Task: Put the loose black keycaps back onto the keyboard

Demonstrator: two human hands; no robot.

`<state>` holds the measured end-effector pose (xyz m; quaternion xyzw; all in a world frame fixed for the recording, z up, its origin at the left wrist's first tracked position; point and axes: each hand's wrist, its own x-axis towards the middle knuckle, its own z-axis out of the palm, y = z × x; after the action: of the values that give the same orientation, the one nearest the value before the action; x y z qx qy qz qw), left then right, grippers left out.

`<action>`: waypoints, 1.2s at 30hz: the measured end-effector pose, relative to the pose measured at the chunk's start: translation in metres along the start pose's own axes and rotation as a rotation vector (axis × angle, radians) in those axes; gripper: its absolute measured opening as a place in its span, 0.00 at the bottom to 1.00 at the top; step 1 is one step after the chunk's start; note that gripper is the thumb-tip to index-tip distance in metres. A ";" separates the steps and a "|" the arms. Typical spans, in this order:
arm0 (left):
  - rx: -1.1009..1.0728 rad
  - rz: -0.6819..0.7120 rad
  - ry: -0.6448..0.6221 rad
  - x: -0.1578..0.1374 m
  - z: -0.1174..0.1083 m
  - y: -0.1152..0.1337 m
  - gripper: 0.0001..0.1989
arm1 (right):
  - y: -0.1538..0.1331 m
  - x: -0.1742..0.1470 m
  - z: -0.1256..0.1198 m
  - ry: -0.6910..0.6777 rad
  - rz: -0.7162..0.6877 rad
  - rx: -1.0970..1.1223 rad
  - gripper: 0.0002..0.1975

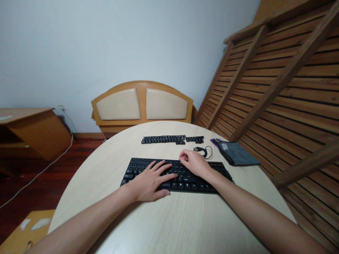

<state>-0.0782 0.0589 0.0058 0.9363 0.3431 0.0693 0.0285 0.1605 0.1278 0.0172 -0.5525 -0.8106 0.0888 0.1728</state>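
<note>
A black keyboard (195, 186) lies flat on the round pale wooden table (169, 225) in front of me. My left hand (149, 180) rests palm down on its left and middle keys, fingers spread. Over the keyboard's back edge, right of the middle, my right hand (194, 162) has its thumb and fingers curled together in a pinch. Whatever sits between those fingertips is too small or hidden to make out. Behind the keyboard, loose black keycaps (160, 139) are laid out in rows, with a smaller group of keycaps (195, 139) to their right.
A coiled black cable (201, 151) lies behind my right hand. Further right is a dark grey zip pouch (239, 153) with something purple at its end. A wooden headboard (143, 102) stands beyond the table, and a slatted wooden frame (265, 98) leans along the right.
</note>
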 end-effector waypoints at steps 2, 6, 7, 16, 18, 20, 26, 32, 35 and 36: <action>0.005 -0.002 0.001 0.000 0.000 0.000 0.31 | 0.007 0.017 0.003 -0.017 0.018 -0.175 0.13; 0.016 -0.005 -0.013 0.000 0.001 -0.001 0.33 | 0.015 0.046 0.013 -0.041 0.039 -0.270 0.21; 0.016 -0.005 -0.019 0.000 0.001 -0.001 0.34 | 0.015 0.051 0.015 -0.045 0.041 -0.285 0.22; -0.001 -0.014 -0.029 0.000 0.001 0.000 0.34 | 0.003 0.078 0.025 -0.074 0.096 -0.358 0.19; -0.002 -0.017 -0.036 0.000 0.000 0.000 0.34 | 0.001 0.078 0.025 -0.074 0.103 -0.360 0.17; -0.001 -0.016 -0.036 0.000 0.000 0.000 0.34 | 0.001 0.076 0.024 -0.073 0.100 -0.356 0.16; 0.005 0.004 0.001 -0.001 0.001 0.000 0.33 | 0.005 0.052 0.009 -0.081 0.023 -0.299 0.11; 0.007 0.022 0.058 0.000 0.005 0.006 0.32 | 0.003 0.010 -0.010 -0.005 -0.083 -0.111 0.11; 0.021 0.051 0.077 0.003 0.006 0.015 0.31 | 0.001 -0.017 -0.014 0.051 -0.148 0.058 0.09; 0.021 0.061 0.087 0.005 0.007 0.019 0.30 | 0.002 -0.026 -0.014 0.055 -0.171 0.113 0.08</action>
<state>-0.0620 0.0477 0.0016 0.9427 0.3161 0.1071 0.0015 0.1757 0.1040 0.0246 -0.4729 -0.8434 0.1041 0.2327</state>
